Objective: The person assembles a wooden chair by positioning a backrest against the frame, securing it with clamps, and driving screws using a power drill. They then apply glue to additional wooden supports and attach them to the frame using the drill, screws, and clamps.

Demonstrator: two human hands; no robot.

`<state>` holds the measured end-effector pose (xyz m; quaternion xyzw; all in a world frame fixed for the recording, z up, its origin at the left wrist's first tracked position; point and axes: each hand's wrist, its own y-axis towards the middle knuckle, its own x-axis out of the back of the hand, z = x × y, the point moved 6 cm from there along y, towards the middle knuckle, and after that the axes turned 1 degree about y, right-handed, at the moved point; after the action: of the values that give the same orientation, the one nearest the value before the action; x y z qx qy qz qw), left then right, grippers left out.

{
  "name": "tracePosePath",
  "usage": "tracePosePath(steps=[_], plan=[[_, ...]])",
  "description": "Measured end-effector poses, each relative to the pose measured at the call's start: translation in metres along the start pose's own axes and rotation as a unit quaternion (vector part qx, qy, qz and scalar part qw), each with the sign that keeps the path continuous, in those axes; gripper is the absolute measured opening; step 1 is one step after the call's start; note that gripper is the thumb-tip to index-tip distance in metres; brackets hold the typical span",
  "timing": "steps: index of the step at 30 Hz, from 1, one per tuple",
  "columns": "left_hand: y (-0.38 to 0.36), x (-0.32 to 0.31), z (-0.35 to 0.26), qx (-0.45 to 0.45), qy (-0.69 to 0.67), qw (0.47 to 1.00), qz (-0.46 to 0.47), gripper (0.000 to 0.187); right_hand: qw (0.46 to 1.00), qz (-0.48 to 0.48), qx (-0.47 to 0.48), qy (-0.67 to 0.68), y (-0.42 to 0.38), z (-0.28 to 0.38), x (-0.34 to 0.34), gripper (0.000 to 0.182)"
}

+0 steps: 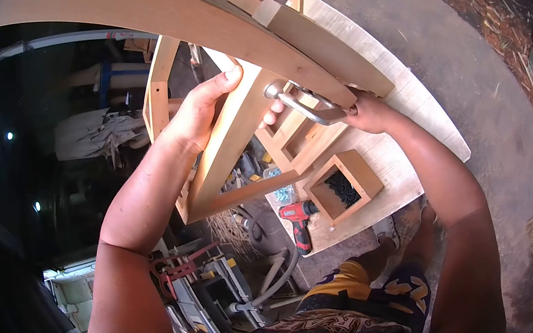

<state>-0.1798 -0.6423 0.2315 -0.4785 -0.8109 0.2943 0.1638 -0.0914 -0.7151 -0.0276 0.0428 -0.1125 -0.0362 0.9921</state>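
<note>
At upper centre, the left hand point(201, 103) wraps the wooden leg point(235, 119), seemingly steadying it against the metal clamp point(306, 109); the right hand point(370, 114) curls by the clamp's far end, its grip hidden.

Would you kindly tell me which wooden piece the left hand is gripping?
The left hand wraps the straight bar beside the metal clamp; the long, curved-looking board crosses above that hand in view.

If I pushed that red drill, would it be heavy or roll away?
The drill would probably feel heavy for its size, since its body and handle look chunky. It probably wouldn't roll far, because the handle sticks out from the body. But it might fall: it's close to the edge of the board.
</note>
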Motion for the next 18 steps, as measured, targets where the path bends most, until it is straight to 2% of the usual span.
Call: tracePosePath(steps=[2, 4, 6, 8, 11, 16, 18], plan=[[-0.001, -0.003, -0.005, -0.001, 0.023, 1.000, 0.019, 0.056, 0.999, -0.030, 0.028, -0.027, -0.001, 0.008, 0.003, 0.047], [0.000, -0.003, -0.004, 0.006, -0.010, 1.000, 0.016, 0.056, 0.996, -0.058, 0.049, -0.052, -0.004, 0.012, 0.009, 0.048], [-0.001, -0.004, -0.006, 0.030, 0.002, 0.999, 0.025, 0.056, 0.999, -0.025, -0.021, 0.039, -0.003, 0.004, 0.005, 0.049], [-0.009, -0.006, -0.011, 0.057, 0.039, 0.997, 0.034, 0.060, 0.998, -0.020, -0.015, 0.049, -0.002, 0.008, 0.008, 0.049], [-0.016, 0.003, -0.013, 0.154, 0.020, 0.988, -0.001, 0.060, 0.999, -0.044, 0.004, 0.000, 0.000, 0.007, 0.008, 0.049], [-0.019, -0.008, -0.033, 0.156, 0.055, 0.986, -0.021, 0.055, 0.998, -0.004, 0.020, 0.054, 0.002, 0.010, 0.009, 0.052], [-0.023, -0.008, -0.039, 0.188, 0.131, 0.971, -0.069, 0.051, 0.998, -0.062, 0.032, 0.004, 0.003, 0.012, 0.010, 0.052]])
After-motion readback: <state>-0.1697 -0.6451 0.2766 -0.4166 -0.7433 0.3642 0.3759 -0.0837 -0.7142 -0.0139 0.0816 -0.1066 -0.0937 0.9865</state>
